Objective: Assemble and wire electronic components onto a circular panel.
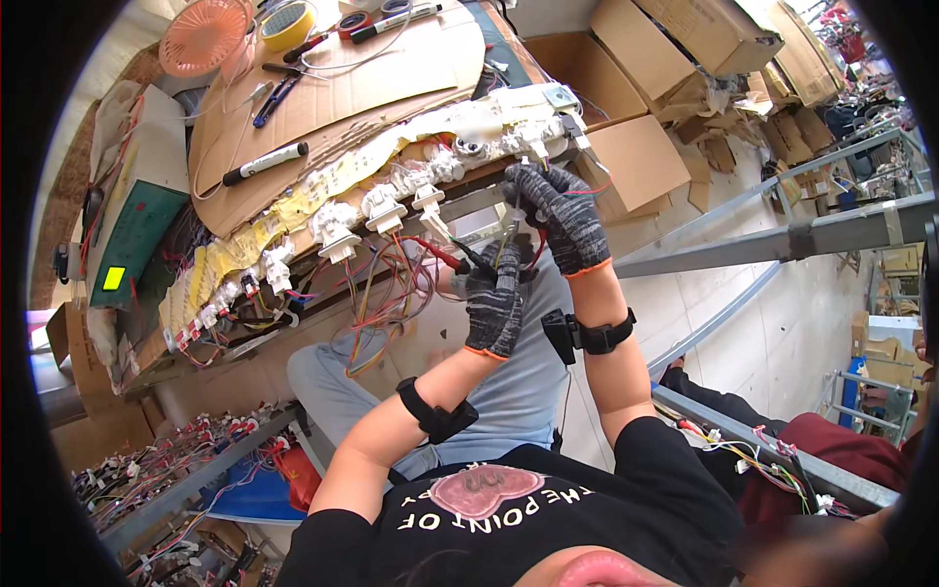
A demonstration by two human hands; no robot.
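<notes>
My left hand [494, 305], in a dark grey knitted glove with an orange cuff, is closed in a pinch round thin wires [511, 231] at the board's front edge. Just above and to its right, my right hand [567, 217], gloved alike, is closed on the upper part of the same wires. What lies between its fingertips is mostly hidden. A red-sleeved test lead [436, 252] runs up to my left fingers. White plug connectors [382, 209] stand in a row along the taped board [323, 178], and a tangle of coloured wires [391, 293] hangs below them.
Cardboard [391, 73] on the bench carries a marker [266, 164], pliers [278, 98], tape rolls [287, 26] and a pink fan [205, 37]. A green meter box [140, 245] stands left. Cartons [636, 161] and a metal rail [782, 240] lie right. Another person sits at lower right.
</notes>
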